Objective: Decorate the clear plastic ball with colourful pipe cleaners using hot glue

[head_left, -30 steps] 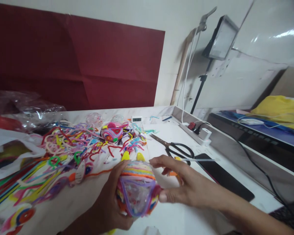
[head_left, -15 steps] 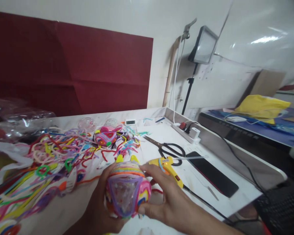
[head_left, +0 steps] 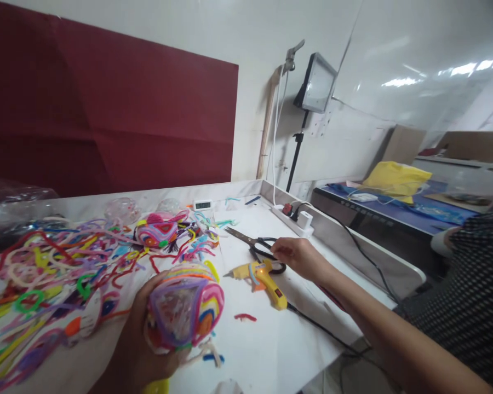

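My left hand [head_left: 142, 328] is wrapped round a clear plastic ball covered with colourful pipe cleaners [head_left: 176, 314]. A purple triangle frames a see-through patch on its near side. Over the black handles of the scissors [head_left: 246, 237] is my right hand [head_left: 293, 256], with its fingers bent together. Whether they grip a handle or the rear of the glue stick is hidden. Just below lies a yellow hot glue gun [head_left: 271, 284], its nozzle pointing left. A second decorated ball [head_left: 158, 232] rests farther back.
Loose pipe cleaners [head_left: 66, 251] cover the table's left side. A small digital timer [head_left: 202, 205] stands by the back rim. Along the right rim sits a power strip [head_left: 298, 225] with a black cable. A person's checked sleeve [head_left: 464, 306] shows at the right. Pipe-cleaner scraps [head_left: 213, 355] lie in front.
My right hand has left the ball and reached right to the scissors and glue gun. My left hand keeps the ball, now farther left in view. The view has turned right.
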{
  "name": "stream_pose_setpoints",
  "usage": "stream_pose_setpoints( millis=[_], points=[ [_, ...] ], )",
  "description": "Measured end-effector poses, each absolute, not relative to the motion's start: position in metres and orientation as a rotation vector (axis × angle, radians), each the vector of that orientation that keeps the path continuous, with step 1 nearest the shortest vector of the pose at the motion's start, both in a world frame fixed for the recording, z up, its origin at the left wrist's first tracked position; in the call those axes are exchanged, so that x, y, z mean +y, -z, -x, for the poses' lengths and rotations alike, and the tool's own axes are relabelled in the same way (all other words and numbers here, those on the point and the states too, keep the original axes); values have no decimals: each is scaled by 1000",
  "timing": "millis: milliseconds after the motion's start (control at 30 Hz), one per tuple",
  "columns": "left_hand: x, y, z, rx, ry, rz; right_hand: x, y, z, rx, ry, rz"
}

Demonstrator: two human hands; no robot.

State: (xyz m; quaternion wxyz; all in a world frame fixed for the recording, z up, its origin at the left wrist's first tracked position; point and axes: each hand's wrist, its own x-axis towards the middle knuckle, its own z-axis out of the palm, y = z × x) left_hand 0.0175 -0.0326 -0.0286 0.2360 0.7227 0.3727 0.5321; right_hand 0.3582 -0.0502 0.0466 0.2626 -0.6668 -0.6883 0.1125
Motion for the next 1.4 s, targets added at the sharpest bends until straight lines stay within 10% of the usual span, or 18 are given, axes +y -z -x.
stream_pose_setpoints(
  millis=[1400],
  points=[
    [-37,34,-24,713,-1405,-1757,-112,-15,-318,-1062,-1024,1529]
  ],
)
